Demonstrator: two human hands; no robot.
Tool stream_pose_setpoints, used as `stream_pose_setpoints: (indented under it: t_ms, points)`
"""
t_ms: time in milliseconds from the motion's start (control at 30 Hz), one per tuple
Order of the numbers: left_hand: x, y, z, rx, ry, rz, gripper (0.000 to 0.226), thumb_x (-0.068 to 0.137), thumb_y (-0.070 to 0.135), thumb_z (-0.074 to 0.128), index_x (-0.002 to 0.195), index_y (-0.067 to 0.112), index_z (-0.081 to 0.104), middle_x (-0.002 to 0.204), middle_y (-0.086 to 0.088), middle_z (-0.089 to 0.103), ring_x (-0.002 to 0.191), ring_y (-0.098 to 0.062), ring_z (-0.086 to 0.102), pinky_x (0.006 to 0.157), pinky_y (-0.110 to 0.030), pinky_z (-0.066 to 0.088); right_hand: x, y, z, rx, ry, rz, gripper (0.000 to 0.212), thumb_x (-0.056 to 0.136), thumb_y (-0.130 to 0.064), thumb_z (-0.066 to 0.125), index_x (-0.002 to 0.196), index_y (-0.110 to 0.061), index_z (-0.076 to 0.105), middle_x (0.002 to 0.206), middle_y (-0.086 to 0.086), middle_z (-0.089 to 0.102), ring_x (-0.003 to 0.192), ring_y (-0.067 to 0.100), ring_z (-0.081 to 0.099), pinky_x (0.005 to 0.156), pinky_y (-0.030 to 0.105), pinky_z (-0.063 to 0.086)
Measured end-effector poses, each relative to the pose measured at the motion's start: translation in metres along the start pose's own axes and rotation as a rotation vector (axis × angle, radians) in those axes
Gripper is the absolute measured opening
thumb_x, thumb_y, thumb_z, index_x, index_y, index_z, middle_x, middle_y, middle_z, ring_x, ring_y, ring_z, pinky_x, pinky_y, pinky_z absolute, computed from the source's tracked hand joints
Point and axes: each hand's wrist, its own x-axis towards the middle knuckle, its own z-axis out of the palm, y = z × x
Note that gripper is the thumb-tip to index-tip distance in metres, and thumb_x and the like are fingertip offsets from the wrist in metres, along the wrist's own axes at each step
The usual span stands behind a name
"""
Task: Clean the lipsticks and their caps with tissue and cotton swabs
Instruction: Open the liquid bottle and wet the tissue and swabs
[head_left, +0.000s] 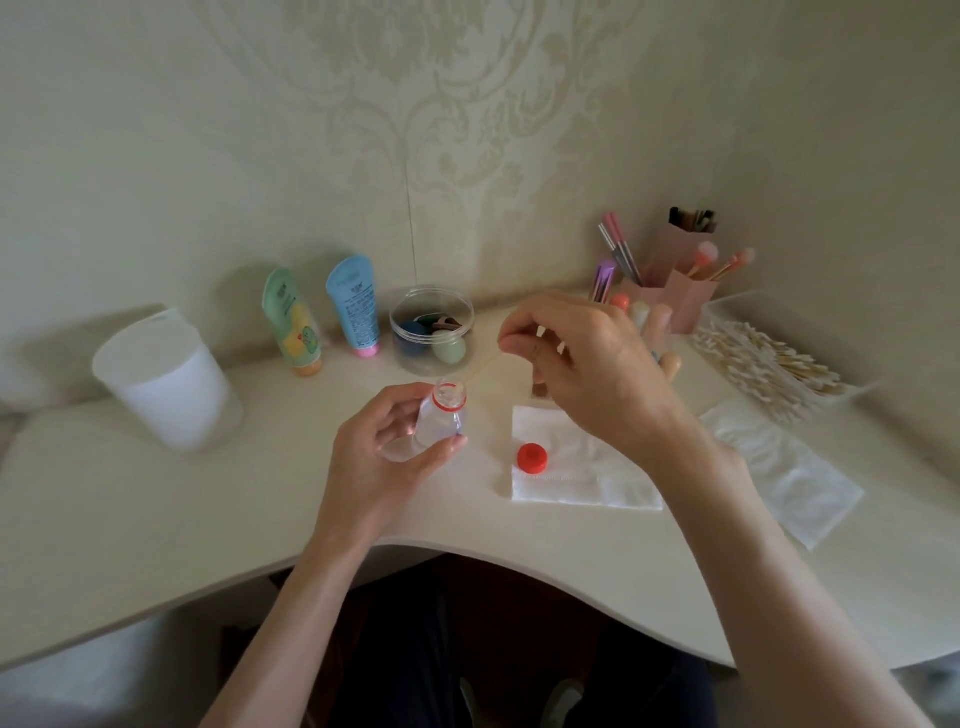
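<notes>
- Left hand (384, 457) grips the open bottle (441, 422), mouth tilted right.
- Right hand (587, 364) pinches the cotton swab (485, 366); its stick slants down-left, tip at the bottle mouth.
- Lipsticks (661, 319) stand just beyond the right hand.

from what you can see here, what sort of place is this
Probably a home dressing table against patterned wallpaper: a pink organiser of makeup brushes, a green tube, a blue tube, a tray of cotton swabs.
</notes>
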Motion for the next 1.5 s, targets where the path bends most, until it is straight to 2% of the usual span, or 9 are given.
stream_pose_setpoints:
  t_ms: [433, 533, 667, 900, 1033, 1133, 1267, 1367, 1500]
  points:
    - [0.002, 0.004, 0.003, -0.02, -0.014, -0.017, 0.048, 0.071, 0.008, 0.094, 0.108, 0.029, 0.072, 0.101, 0.015, 0.079, 0.093, -0.008, 0.071, 0.089, -0.015, 0.05, -0.003, -0.001, -0.004, -0.043, 0.051, 0.018, 0.007, 0.099, -0.011, 0.07, 0.094, -0.016, 0.072, 0.079, -0.017, 0.06, 0.068, 0.01, 0.063, 0.074, 0.014, 0.044]
    - [0.002, 0.006, 0.004, -0.022, -0.016, -0.019, 0.047, 0.072, 0.007, 0.093, 0.107, 0.03, 0.072, 0.099, 0.016, 0.078, 0.092, -0.006, 0.07, 0.089, -0.015, 0.05, -0.003, -0.002, -0.005, -0.046, 0.014, 0.01, 0.007, 0.099, -0.011, 0.069, 0.094, -0.016, 0.071, 0.08, -0.02, 0.058, 0.068, 0.008, 0.062, 0.072, 0.023, 0.049]
    - [0.002, 0.009, 0.006, -0.016, -0.024, -0.011, 0.047, 0.072, 0.008, 0.093, 0.107, 0.031, 0.071, 0.099, 0.02, 0.078, 0.092, -0.001, 0.071, 0.089, -0.014, 0.05, -0.005, -0.006, -0.01, -0.139, 0.053, 0.056, 0.008, 0.098, -0.007, 0.07, 0.092, -0.013, 0.073, 0.077, -0.016, 0.06, 0.073, 0.009, 0.058, 0.08, -0.006, 0.024]
    - [0.001, 0.009, 0.009, -0.033, -0.03, -0.017, 0.046, 0.072, 0.008, 0.093, 0.107, 0.029, 0.072, 0.098, 0.019, 0.078, 0.089, -0.001, 0.069, 0.088, -0.014, 0.05, -0.007, -0.004, -0.007, -0.136, 0.146, 0.023, 0.007, 0.095, -0.004, 0.071, 0.091, -0.01, 0.073, 0.084, -0.005, 0.069, 0.077, 0.011, 0.057, 0.082, -0.002, 0.028]
    - [0.001, 0.008, 0.01, -0.044, -0.025, -0.029, 0.047, 0.072, 0.008, 0.093, 0.106, 0.032, 0.072, 0.096, 0.019, 0.077, 0.085, -0.003, 0.066, 0.087, -0.015, 0.051, -0.007, 0.0, -0.004, -0.12, 0.082, 0.003, 0.01, 0.098, -0.014, 0.061, 0.094, -0.011, 0.07, 0.087, -0.007, 0.065, 0.072, 0.018, 0.063, 0.078, 0.029, 0.051]
    - [0.001, 0.007, 0.01, -0.05, -0.025, -0.02, 0.047, 0.071, 0.01, 0.093, 0.108, 0.032, 0.073, 0.1, 0.017, 0.078, 0.092, -0.008, 0.069, 0.088, -0.015, 0.05, -0.009, -0.001, -0.005, -0.134, 0.107, 0.016, 0.008, 0.098, -0.01, 0.064, 0.094, -0.011, 0.071, 0.089, -0.007, 0.068, 0.072, 0.018, 0.065, 0.086, 0.005, 0.034]
    - [0.002, 0.007, 0.011, -0.049, -0.029, -0.017, 0.047, 0.071, 0.011, 0.093, 0.106, 0.034, 0.072, 0.099, 0.017, 0.078, 0.091, -0.01, 0.069, 0.088, -0.017, 0.051, -0.011, -0.002, -0.006, -0.206, 0.099, 0.023, 0.008, 0.099, -0.01, 0.067, 0.093, -0.013, 0.071, 0.087, -0.009, 0.069, 0.071, 0.013, 0.061, 0.086, -0.006, 0.017]
    - [0.002, 0.008, 0.011, -0.044, -0.037, -0.02, 0.046, 0.071, 0.011, 0.093, 0.106, 0.033, 0.072, 0.097, 0.018, 0.078, 0.089, -0.007, 0.068, 0.088, -0.016, 0.05, -0.011, 0.0, -0.006, -0.107, 0.068, 0.001, 0.007, 0.101, -0.013, 0.065, 0.096, -0.015, 0.069, 0.087, -0.015, 0.064, 0.072, 0.013, 0.062, 0.082, 0.019, 0.046]
    - [0.003, 0.008, 0.012, -0.047, -0.028, -0.014, 0.047, 0.071, 0.007, 0.093, 0.105, 0.032, 0.072, 0.097, 0.017, 0.078, 0.089, -0.007, 0.069, 0.086, -0.015, 0.05, -0.014, -0.003, -0.004, -0.047, 0.005, -0.005, 0.006, 0.103, -0.018, 0.063, 0.098, -0.018, 0.067, 0.081, -0.027, 0.052, 0.071, 0.005, 0.056, 0.069, 0.04, 0.051]
